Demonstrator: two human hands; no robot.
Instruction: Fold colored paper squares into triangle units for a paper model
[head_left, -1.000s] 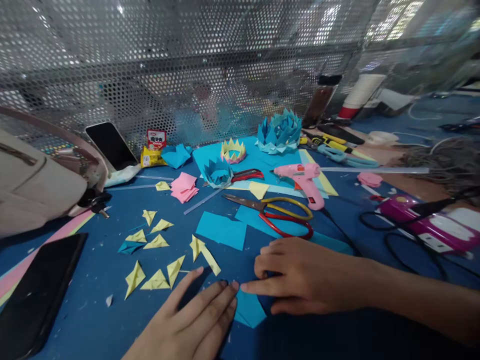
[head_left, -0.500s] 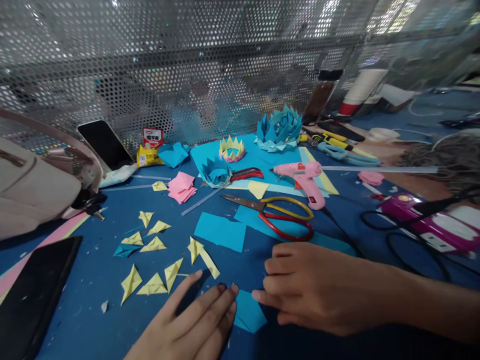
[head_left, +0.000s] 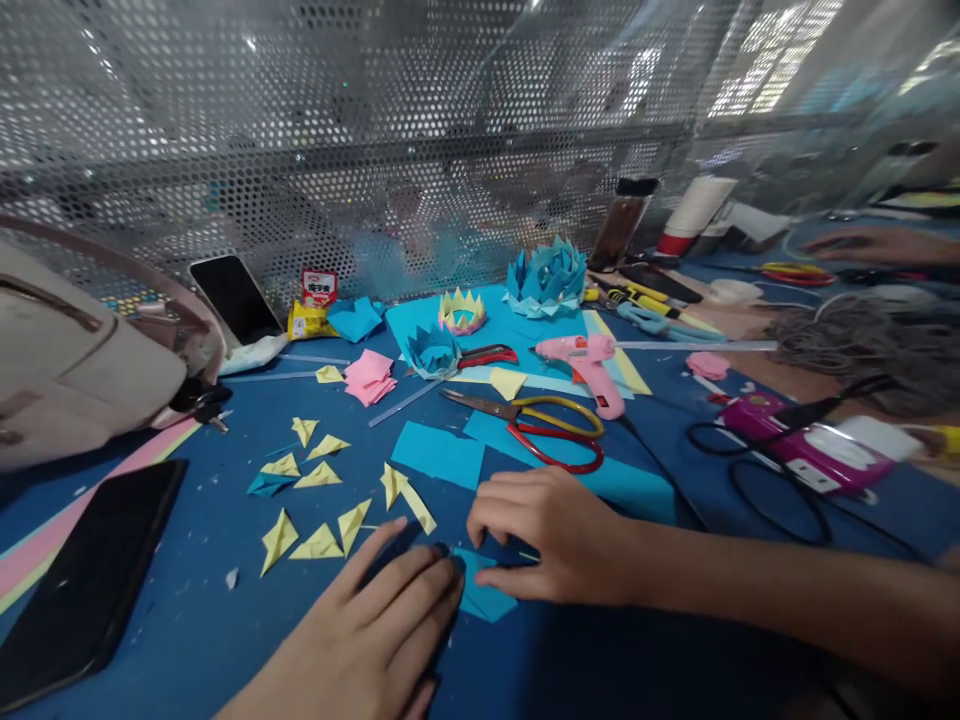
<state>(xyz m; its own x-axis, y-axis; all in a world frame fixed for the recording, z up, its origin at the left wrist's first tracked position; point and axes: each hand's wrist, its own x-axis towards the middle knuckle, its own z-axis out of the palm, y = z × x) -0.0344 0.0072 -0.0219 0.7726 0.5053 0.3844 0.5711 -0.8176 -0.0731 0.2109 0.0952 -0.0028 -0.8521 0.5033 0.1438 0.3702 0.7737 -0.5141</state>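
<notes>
A small folded piece of blue paper (head_left: 486,598) lies on the table between my hands. My left hand (head_left: 386,610) rests flat with fingers stretched, the fingertips at the paper's left edge. Over its right side is my right hand (head_left: 547,535), fingers bent and apart from the thumb, whose tip touches the paper. Nothing shows in its grasp. Just beyond lie a blue paper rectangle (head_left: 439,453) and scissors (head_left: 555,425) with one yellow and one red handle. Several folded yellow paper pieces (head_left: 316,543) lie left of my hands, with one blue folded piece (head_left: 270,484) among them.
A pink glue gun (head_left: 581,365) lies behind the scissors, its cord running right. Blue paper lotuses (head_left: 546,280) stand at the back. A black phone (head_left: 94,575) and a bag (head_left: 82,360) are on the left. At far right a co-worker's hand (head_left: 862,243) shows.
The view has shifted slightly. My right hand has moved left, closer to my left hand, and its thumb now lies over the blue paper. My left hand stays at the paper's edge.
</notes>
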